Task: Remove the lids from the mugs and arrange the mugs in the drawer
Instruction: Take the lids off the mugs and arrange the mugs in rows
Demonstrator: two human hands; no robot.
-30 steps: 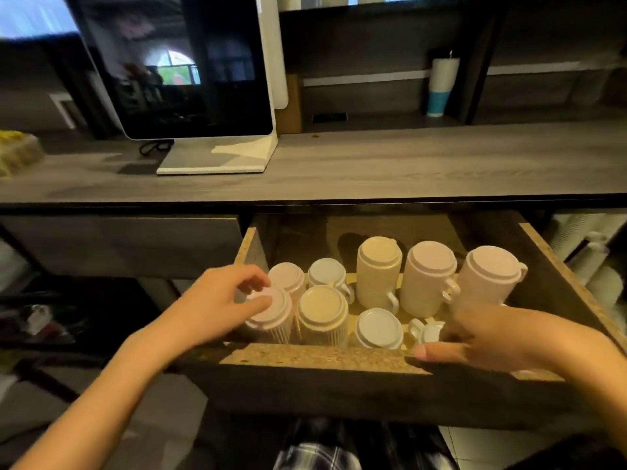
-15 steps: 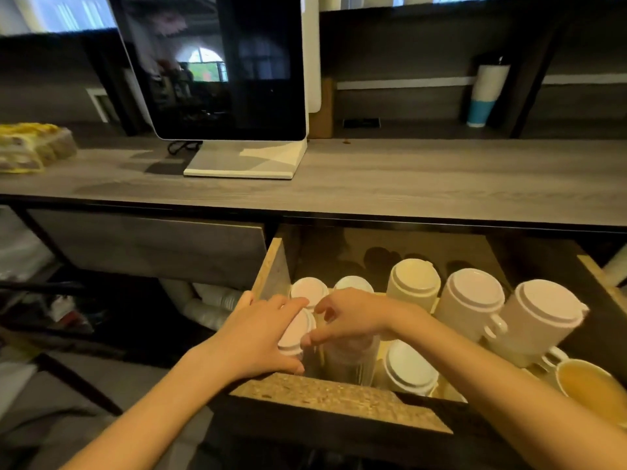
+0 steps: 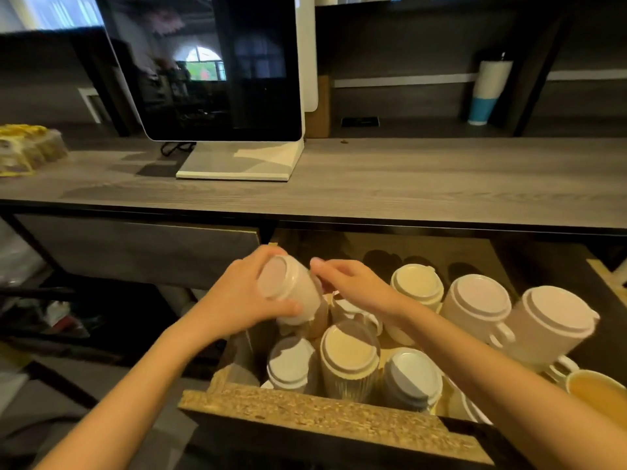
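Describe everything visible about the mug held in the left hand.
The small pale, matte mug with a round lid is lifted above the open drawer's back left corner and tilted, its lidded top facing up and to the left. The left hand wraps its body, thumb across the front. The right hand's fingertips reach its far side; contact is unclear. No handle shows.

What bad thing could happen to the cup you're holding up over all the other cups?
1. The left hand holds the lidded mug tilted above the packed drawer. If the grip slips, it could drop onto the mugs below and chip them.
2. The right hand reaches across the drawer, and its forearm passes close to the tall mugs, so it might knock one over.
3. An open mug sits near the right forearm and could get bumped.
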